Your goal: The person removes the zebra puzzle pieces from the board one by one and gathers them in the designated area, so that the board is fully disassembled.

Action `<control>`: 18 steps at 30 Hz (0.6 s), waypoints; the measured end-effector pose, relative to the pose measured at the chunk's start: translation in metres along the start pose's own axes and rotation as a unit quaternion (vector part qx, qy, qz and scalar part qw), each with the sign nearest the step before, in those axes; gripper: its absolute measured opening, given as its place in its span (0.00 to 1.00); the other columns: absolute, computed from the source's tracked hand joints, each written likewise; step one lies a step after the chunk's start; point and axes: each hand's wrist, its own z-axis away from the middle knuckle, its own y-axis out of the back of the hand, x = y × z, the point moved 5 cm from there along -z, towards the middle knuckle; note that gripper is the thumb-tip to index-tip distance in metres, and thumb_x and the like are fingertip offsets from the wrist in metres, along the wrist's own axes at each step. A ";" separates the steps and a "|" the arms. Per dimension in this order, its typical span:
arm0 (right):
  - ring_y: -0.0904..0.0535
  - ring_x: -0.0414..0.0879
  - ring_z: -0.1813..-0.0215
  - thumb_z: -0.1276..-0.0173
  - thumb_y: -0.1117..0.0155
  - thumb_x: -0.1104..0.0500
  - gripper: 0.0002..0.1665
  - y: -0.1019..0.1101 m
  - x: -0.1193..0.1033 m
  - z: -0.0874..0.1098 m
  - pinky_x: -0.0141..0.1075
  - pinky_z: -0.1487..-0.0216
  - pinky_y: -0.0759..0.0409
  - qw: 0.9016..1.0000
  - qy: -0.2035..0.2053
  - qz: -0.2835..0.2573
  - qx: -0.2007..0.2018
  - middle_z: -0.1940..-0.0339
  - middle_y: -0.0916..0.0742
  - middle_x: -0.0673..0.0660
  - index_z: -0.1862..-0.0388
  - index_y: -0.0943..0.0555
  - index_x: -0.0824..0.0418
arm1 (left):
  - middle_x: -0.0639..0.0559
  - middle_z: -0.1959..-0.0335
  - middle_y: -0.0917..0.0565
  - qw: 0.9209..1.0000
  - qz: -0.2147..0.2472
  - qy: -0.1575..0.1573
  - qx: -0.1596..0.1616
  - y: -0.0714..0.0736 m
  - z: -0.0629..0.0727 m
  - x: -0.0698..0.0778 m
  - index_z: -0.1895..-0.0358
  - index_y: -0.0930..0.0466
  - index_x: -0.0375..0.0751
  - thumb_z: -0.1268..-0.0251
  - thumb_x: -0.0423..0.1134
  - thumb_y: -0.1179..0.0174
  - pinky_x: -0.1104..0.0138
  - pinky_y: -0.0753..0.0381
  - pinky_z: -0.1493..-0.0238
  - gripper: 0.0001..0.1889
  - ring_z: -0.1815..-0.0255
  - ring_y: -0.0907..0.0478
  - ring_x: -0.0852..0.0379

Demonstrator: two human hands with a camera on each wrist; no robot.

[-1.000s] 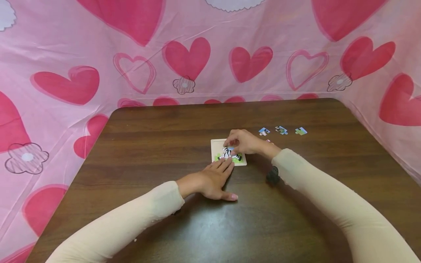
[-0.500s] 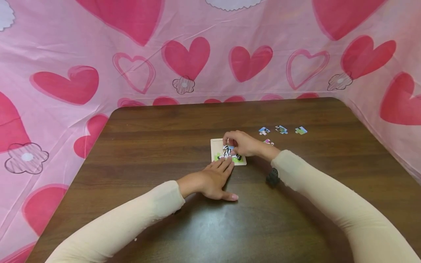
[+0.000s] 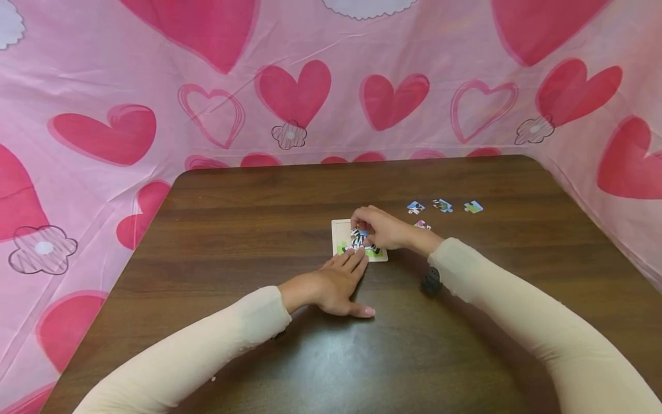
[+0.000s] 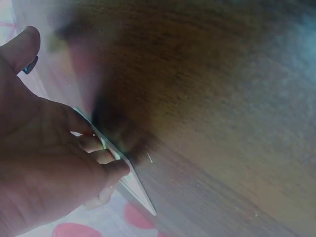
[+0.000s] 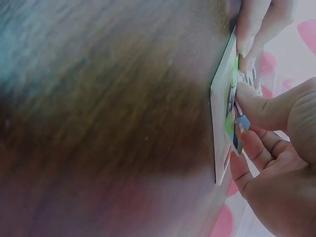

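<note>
A small wooden puzzle tray (image 3: 339, 231) lies on the brown table, its near part filled with green pieces and its upper left showing bare wood. My left hand (image 3: 335, 289) lies flat with straight fingers on the tray's near edge, thumb spread on the table side. Over the tray, my right hand (image 3: 385, 227) pinches a zebra-striped puzzle piece (image 3: 358, 238) between thumb and fingers. From the right wrist view, a blue patch of that puzzle piece (image 5: 243, 122) shows by the thumb, close over the green pieces. The right fingers hide part of the tray.
Several loose puzzle pieces lie right of the tray: a zebra one (image 3: 415, 207), a dark-patterned one (image 3: 442, 205), a green one (image 3: 473, 206) and a pink one (image 3: 422, 225). Pink heart-print cloth (image 3: 341, 115) hangs behind the table (image 3: 248, 213).
My right hand has shifted slightly and its fingers have settled lower around the zebra piece; the pink piece behind the wrist now shows more. My left hand stays in place.
</note>
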 end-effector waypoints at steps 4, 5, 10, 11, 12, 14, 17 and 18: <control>0.32 0.48 0.60 0.47 0.32 0.76 0.20 0.000 -0.002 0.000 0.38 0.59 0.29 1.000 0.012 0.012 -0.003 0.67 0.24 0.54 0.59 0.24 0.59 | 0.48 0.21 0.69 1.000 0.001 -0.002 0.000 0.000 0.000 0.000 0.22 0.65 0.42 0.40 0.73 0.53 0.56 0.61 0.25 0.54 0.22 0.71 0.50; 0.32 0.48 0.60 0.48 0.32 0.76 0.20 0.000 -0.003 0.000 0.38 0.59 0.29 1.000 0.014 0.013 -0.003 0.67 0.24 0.54 0.59 0.24 0.60 | 0.48 0.21 0.69 1.000 0.001 -0.002 0.001 0.000 0.000 0.000 0.22 0.65 0.42 0.40 0.73 0.53 0.56 0.62 0.25 0.54 0.22 0.71 0.50; 0.32 0.49 0.61 0.49 0.32 0.76 0.21 0.001 -0.006 0.002 0.39 0.60 0.30 0.999 0.030 0.022 0.002 0.68 0.25 0.54 0.58 0.23 0.60 | 0.48 0.21 0.69 1.000 0.002 -0.002 0.003 0.000 0.000 -0.001 0.22 0.65 0.42 0.40 0.73 0.53 0.56 0.62 0.25 0.54 0.22 0.71 0.50; 0.32 0.48 0.61 0.49 0.32 0.76 0.21 0.001 -0.006 0.002 0.39 0.60 0.30 0.999 0.032 0.024 0.002 0.68 0.25 0.53 0.58 0.23 0.59 | 0.48 0.21 0.69 1.000 0.002 -0.002 0.003 0.000 0.000 0.000 0.22 0.65 0.42 0.40 0.73 0.53 0.56 0.61 0.25 0.54 0.22 0.71 0.50; 0.32 0.48 0.61 0.48 0.32 0.76 0.21 0.001 -0.006 0.002 0.39 0.61 0.31 0.999 0.031 0.025 0.000 0.68 0.25 0.53 0.57 0.23 0.59 | 0.48 0.21 0.69 1.000 0.002 -0.002 0.003 -0.001 0.000 0.000 0.22 0.65 0.42 0.40 0.73 0.53 0.56 0.61 0.25 0.54 0.22 0.71 0.50; 0.32 0.49 0.62 0.47 0.32 0.75 0.21 0.001 -0.006 0.003 0.39 0.60 0.31 0.999 0.025 0.027 -0.005 0.69 0.25 0.54 0.56 0.22 0.59 | 0.48 0.21 0.69 1.000 0.001 -0.002 0.004 -0.001 0.000 0.000 0.22 0.65 0.42 0.40 0.73 0.53 0.56 0.61 0.25 0.54 0.22 0.71 0.50; 0.32 0.49 0.61 0.44 0.32 0.73 0.19 0.000 -0.005 0.003 0.40 0.60 0.31 1.000 0.013 0.025 -0.014 0.68 0.25 0.55 0.54 0.20 0.59 | 0.48 0.21 0.69 1.000 -0.001 -0.002 0.005 -0.001 0.000 0.000 0.22 0.65 0.42 0.40 0.73 0.53 0.56 0.60 0.25 0.54 0.22 0.71 0.50; 0.32 0.49 0.61 0.43 0.33 0.73 0.19 0.000 -0.005 0.004 0.40 0.59 0.30 1.000 0.010 0.026 -0.014 0.68 0.25 0.55 0.54 0.20 0.60 | 0.48 0.21 0.69 1.000 -0.002 -0.003 0.005 -0.001 0.000 0.000 0.22 0.65 0.42 0.40 0.73 0.53 0.56 0.60 0.25 0.54 0.22 0.70 0.50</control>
